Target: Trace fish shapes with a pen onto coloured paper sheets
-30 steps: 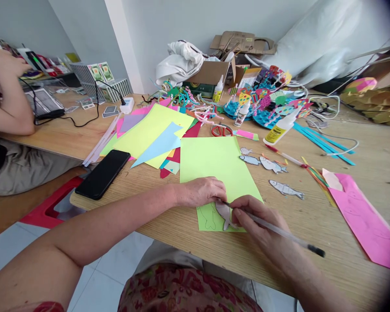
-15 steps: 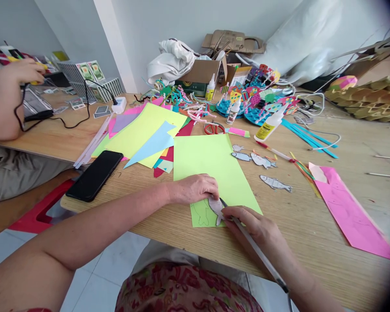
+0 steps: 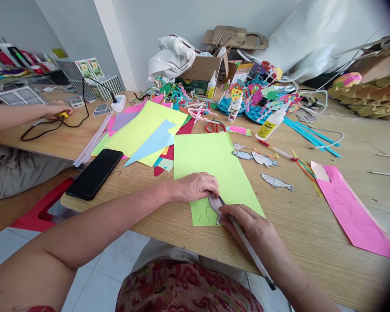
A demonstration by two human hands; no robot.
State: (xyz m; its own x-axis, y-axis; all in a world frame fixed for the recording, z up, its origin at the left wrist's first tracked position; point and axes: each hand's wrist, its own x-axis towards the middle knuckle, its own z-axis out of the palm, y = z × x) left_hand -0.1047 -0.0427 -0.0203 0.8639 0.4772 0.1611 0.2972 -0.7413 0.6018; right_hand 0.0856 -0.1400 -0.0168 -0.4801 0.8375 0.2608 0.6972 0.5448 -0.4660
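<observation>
A light green sheet (image 3: 211, 156) lies at the table's front edge. On its lower part is a grey paper fish (image 3: 215, 204), partly covered by my fingers, with a drawn fish outline (image 3: 201, 212) to its left. My left hand (image 3: 203, 185), fingers bent together, presses the top of the paper fish onto the sheet. A long slim pen (image 3: 251, 251) is pinched in my right hand (image 3: 247, 221), its tip at the fish's right edge. More cut-out paper fish (image 3: 277, 182) lie to the right of the sheet.
A black phone (image 3: 95, 174) and coloured papers (image 3: 143, 130) lie at left. Behind are red-handled scissors (image 3: 215, 126), glue bottles (image 3: 273, 121) and colourful crafts. A pink sheet (image 3: 354, 212) is at right. Another person's hand (image 3: 56, 110) touches a yellow object on the far left.
The pen's rear end has swung a little to the left and its tip has shifted slightly. The other person's hand has come down to the table. My left hand stays almost still.
</observation>
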